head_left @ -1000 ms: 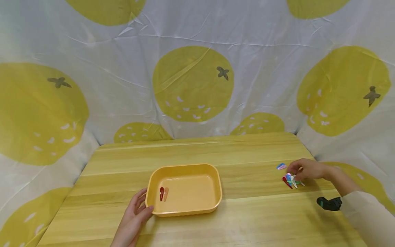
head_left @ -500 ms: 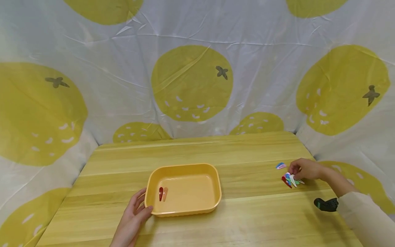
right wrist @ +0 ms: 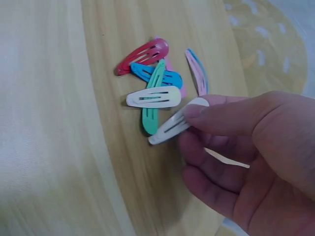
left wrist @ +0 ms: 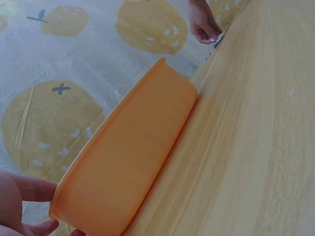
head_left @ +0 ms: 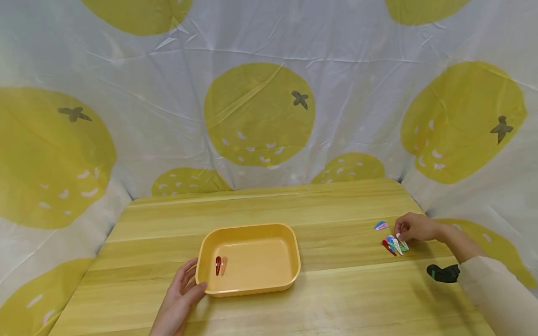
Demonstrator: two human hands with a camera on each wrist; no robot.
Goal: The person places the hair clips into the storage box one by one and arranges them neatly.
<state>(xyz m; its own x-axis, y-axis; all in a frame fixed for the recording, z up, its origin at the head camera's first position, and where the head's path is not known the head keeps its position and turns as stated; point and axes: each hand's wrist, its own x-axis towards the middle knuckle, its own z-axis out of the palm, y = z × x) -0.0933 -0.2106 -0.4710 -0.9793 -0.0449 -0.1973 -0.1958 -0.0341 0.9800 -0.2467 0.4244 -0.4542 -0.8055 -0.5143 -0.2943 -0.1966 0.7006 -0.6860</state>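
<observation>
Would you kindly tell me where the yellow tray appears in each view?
Head: the yellow tray sits low, slightly left of centre.
Left wrist: large, left of centre, reaching the bottom.
Right wrist: not in it.
Shared landmark: the right hand; right, top, right respectively.

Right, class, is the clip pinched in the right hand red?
No, the right hand pinches a white clip by its wide end.

Head cam: up high, faces fwd + down, wide over table [head_left: 336, 298] & curtain [head_left: 357, 116]. L wrist cam: low, tilted, close to tray [left wrist: 123, 147], looks along its side twd R hand [left wrist: 203, 22]. R wrist cam: v. close, down on clips [right wrist: 172, 92]. Shared: tray, head/L; clips, head/R.
</observation>
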